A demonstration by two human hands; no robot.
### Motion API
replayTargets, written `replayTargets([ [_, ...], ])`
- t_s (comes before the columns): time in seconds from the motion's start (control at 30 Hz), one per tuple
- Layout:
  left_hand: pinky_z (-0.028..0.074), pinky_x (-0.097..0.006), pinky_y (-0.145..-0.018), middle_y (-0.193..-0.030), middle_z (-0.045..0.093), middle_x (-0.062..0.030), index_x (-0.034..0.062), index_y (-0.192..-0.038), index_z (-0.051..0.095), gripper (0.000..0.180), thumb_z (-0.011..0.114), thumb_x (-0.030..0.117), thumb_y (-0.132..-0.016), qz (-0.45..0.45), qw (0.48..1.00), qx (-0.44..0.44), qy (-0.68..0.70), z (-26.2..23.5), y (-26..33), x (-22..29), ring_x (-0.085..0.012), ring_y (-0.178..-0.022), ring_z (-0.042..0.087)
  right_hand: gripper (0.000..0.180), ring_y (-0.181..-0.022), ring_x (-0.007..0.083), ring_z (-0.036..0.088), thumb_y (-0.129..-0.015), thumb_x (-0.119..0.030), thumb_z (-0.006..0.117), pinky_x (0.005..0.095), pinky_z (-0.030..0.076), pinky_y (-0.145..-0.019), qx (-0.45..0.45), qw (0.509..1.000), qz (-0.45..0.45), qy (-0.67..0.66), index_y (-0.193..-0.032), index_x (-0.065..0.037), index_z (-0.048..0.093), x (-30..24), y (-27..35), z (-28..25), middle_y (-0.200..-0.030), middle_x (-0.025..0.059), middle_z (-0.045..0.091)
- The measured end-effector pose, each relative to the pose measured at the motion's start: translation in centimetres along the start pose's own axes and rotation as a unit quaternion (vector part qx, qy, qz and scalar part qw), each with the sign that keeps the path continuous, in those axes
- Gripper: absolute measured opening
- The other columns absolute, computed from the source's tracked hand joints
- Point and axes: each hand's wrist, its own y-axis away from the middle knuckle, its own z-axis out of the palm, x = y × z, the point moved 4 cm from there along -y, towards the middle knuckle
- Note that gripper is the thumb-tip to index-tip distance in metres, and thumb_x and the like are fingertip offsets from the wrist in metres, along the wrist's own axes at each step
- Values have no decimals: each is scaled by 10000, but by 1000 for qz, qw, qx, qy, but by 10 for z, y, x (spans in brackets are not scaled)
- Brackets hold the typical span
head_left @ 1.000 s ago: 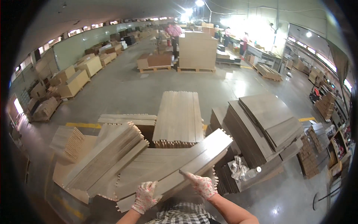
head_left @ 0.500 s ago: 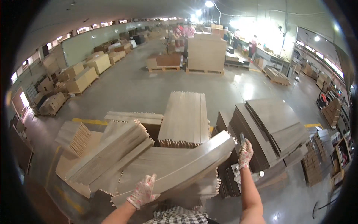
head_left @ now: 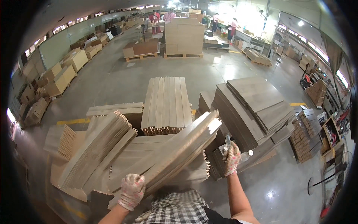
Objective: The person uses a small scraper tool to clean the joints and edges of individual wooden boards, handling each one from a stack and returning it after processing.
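The planks (head_left: 178, 151) slant from our nearer left hand (head_left: 133, 189), curled at their lower-left end — whether gripping, we cannot tell — toward centre-right, where our right hand (head_left: 232, 158), apart from them, clasps a small tool (head_left: 228, 139).

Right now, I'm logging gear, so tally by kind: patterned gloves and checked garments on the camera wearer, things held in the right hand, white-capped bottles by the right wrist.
Patterned gloves, on left hand and right hand: 2
Checked garment: 1
Small object in the right hand, kind unclear: 1
White-capped bottle by the right wrist: 1
Total: 5
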Motion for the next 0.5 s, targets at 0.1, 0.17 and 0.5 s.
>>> replayTargets([
  [0.1,402,-499,-916,-1187,523,-119,148,-1181,581,570,763,257,-652,3,1000,-2,-14,14,12,13,-360,-1142,457,298,-518,58,477,-973,-240,534,191,391,-452,-31,999,28,7,-1223,-80,558,-8,19,21,-670,-10,547],
  [0.17,401,-484,-917,-1206,521,-129,150,-1235,561,645,760,257,-631,1,1000,4,-12,24,17,12,-352,-1114,471,254,-531,76,520,-969,-240,542,221,403,-443,-80,996,4,47,-1177,-98,574,-11,37,43,-678,-14,567],
  [0.5,378,-454,-901,-1193,548,-126,113,-1193,604,612,746,212,-606,-27,998,11,62,32,10,4,-328,-1049,498,371,-831,273,693,-844,-152,614,366,553,-684,-192,827,-321,420,-1215,-168,613,19,-47,67,-1073,117,672],
])
